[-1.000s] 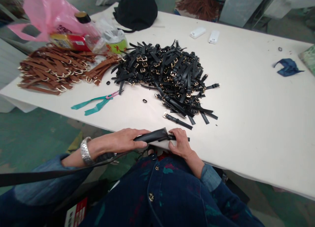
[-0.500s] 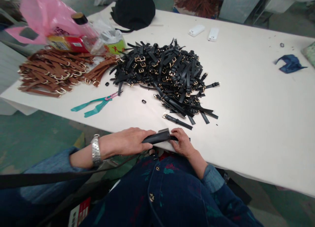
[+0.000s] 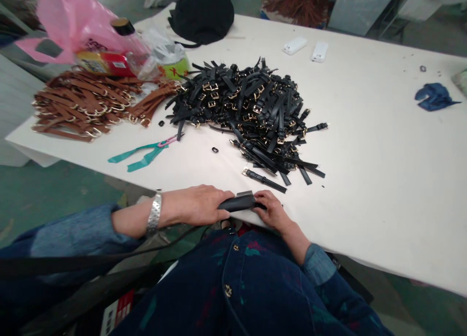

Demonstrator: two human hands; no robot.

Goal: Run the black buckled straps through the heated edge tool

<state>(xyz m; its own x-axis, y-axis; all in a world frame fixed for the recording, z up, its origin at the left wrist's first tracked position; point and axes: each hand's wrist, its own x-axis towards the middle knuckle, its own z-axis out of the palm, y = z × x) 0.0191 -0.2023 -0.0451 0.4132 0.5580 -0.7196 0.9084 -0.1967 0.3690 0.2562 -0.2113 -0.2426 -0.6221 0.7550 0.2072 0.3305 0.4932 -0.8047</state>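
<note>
My left hand (image 3: pixel 199 204), a metal watch on its wrist, is closed around a black hand-held tool (image 3: pixel 237 203) with a flat grey metal piece along its top edge. At the tool's far end, my right hand (image 3: pixel 272 210) pinches a short black strap (image 3: pixel 260 205), mostly hidden by the fingers. Both hands are at the near edge of the table. Just beyond them lies a single black buckle strap (image 3: pixel 266 180). Behind it spreads a large pile of black straps (image 3: pixel 241 100) with gold-coloured buckles.
Brown straps (image 3: pixel 78 102) with metal buckles are heaped at the left. Scissors (image 3: pixel 146 153) with teal-wrapped handles and a small black loop (image 3: pixel 215 150) lie nearer. Behind are a pink bag (image 3: pixel 73 15), a black cap (image 3: pixel 202 12), two white devices (image 3: pixel 295 45) and blue cloth (image 3: pixel 436 97).
My left hand and the tool have shifted slightly to the right, and the tool sits more level. My right hand stays almost in place. The whole view has moved a little.
</note>
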